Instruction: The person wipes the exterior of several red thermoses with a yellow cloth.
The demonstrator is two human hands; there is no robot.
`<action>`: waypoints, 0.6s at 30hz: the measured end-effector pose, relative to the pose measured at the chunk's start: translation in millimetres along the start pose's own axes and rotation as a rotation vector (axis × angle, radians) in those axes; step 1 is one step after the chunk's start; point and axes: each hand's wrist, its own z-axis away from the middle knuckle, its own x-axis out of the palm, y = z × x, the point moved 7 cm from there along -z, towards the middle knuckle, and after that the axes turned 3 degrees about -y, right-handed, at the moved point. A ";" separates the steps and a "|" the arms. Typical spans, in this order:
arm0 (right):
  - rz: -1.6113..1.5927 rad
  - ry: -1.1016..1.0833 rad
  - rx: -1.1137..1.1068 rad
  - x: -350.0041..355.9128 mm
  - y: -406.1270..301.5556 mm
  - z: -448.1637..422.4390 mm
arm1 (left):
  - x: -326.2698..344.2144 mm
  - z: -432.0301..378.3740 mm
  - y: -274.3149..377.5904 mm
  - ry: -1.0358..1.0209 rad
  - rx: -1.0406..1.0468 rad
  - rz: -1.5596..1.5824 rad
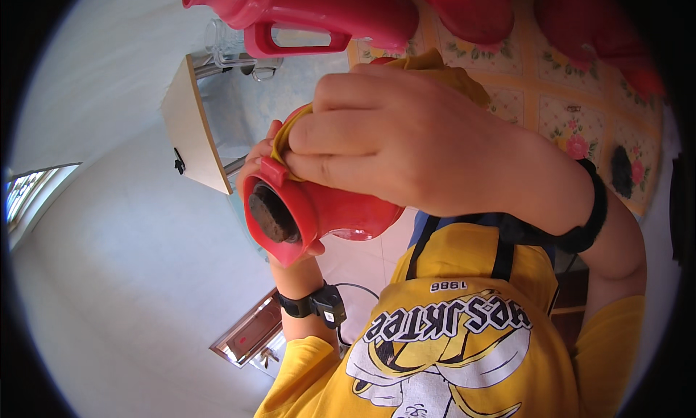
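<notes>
A red plastic vacuum flask (353,214) is held tilted before my chest, its mouth facing lower left. A dark brown stopper, probably cork (272,217), sits in the mouth. My left hand (258,151) grips the flask from its far side; only some fingers and a fingertip below show around it. In my right hand (391,135) is a mustard-yellow cloth (448,78), pinched against the flask's neck by the rim. The rest of the cloth trails over the flask's body behind my knuckles. Much of the body is hidden by the right hand and forearm.
A pink flask with a handle (310,15) stands at the table's near left, with more pink flasks (473,7) beside it. They rest on a floral tablecloth (576,121) bearing a dark patch (621,170). Clear glassware (225,40) and a pale board (193,127) are further left.
</notes>
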 end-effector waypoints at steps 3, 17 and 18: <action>-0.080 0.018 0.049 -5.5 -5.9 2.7 | -5.8 -2.1 -3.6 -0.053 0.075 -0.024; -0.056 -0.047 0.173 -0.4 -1.9 -4.9 | 6.3 -2.3 6.4 -0.117 0.037 -0.016; -0.030 -0.119 0.145 3.0 0.1 -7.2 | 9.3 -1.7 9.6 -0.037 0.016 0.035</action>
